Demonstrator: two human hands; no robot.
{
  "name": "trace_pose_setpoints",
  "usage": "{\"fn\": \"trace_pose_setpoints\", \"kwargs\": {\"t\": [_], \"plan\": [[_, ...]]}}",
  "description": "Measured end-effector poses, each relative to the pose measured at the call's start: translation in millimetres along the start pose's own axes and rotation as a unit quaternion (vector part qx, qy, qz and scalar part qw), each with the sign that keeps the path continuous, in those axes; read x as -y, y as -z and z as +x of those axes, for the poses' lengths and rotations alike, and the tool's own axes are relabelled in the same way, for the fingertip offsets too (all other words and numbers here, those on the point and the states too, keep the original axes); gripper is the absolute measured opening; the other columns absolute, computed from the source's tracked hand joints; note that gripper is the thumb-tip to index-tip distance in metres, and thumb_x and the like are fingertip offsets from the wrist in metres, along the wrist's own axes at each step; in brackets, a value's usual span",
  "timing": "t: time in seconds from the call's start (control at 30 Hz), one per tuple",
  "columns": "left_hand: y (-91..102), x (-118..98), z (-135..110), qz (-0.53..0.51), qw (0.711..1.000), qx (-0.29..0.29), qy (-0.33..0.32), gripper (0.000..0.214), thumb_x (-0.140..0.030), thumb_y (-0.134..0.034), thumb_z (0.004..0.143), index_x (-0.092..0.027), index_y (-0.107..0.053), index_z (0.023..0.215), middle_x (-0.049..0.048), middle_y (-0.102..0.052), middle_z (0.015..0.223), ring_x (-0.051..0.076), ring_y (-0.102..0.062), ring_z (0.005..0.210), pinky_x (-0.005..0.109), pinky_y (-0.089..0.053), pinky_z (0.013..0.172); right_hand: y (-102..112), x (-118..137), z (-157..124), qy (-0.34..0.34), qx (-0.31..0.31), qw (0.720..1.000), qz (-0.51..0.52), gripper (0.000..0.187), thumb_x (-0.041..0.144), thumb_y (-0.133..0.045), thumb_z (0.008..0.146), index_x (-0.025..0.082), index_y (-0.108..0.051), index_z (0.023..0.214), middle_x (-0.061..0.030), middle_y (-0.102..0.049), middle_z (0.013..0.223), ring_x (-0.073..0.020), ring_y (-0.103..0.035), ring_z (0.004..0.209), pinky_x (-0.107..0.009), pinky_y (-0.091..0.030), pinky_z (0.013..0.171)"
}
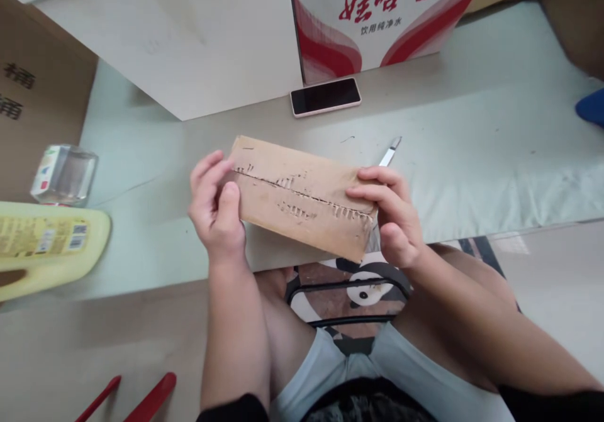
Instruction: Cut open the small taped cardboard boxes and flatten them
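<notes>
Hands grip a flat cardboard box (302,199) from both ends, holding it up in front of the body over the near edge of the floor mat (495,158). The left hand (214,205) is closed on the box's left end, fingers curled along the edge and thumb pressed on the top face. The right hand (394,214) is closed on the right end, fingers laid over the top near the taped seam and thumb below. The box is tilted, its left end a little higher, and a torn seam with rough tape marks runs along its length.

Just behind the box, partly hidden by the right hand, a small knife (391,151) lies on the mat. Farther back a phone (325,97) rests face up, just before a red and white carton (377,19) with printed characters. To the left of the carton stands a pale board (189,38). On the left side lie a yellow bottle (47,246) on its side and a clear small container (66,173) near it, with a brown cardboard box (33,95) behind them. Red handles (141,400) show at the bottom edge. Below the hands are the person's bare knees and a stool (353,290) with a panda pattern.
</notes>
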State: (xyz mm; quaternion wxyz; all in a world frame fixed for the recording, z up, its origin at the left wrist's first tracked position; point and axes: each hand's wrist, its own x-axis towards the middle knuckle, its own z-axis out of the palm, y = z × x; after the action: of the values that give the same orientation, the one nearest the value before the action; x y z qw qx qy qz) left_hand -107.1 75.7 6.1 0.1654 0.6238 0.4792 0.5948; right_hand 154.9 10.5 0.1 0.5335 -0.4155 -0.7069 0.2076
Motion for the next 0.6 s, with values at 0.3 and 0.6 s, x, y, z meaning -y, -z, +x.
{"fn": "trace_pose_setpoints", "kwargs": {"t": [0.3, 0.6], "plan": [[2.6, 2, 3, 0.036, 0.999, 0.019, -0.027, 0.029, -0.014, -0.057, 0.086, -0.016, -0.078, 0.106, 0.0093, -0.071, 0.125, 0.021, -0.064, 0.122, 0.044, -0.046, 0.115, -9, 0, 2, 0.005, -0.023, 0.999, -0.038, 0.032, 0.037, -0.048, 0.092, 0.028, -0.064, 0.118, -0.0087, -0.052, 0.124, -0.0314, -0.057, 0.116, -0.055, -0.048, 0.104], [-1.5, -1, 0, 0.015, 0.999, -0.029, -0.005, 0.033, -0.01, -0.053, 0.079, -0.018, -0.081, 0.096, 0.0068, -0.074, 0.118, 0.02, -0.067, 0.115, 0.043, -0.05, 0.11, -18, -4, -4, -0.072, -0.041, 0.996, -0.017, 0.057, 0.053, -0.027, 0.099, 0.035, -0.039, 0.152, -0.0075, -0.05, 0.146, -0.0331, -0.048, 0.137, -0.059, -0.039, 0.116]]}}
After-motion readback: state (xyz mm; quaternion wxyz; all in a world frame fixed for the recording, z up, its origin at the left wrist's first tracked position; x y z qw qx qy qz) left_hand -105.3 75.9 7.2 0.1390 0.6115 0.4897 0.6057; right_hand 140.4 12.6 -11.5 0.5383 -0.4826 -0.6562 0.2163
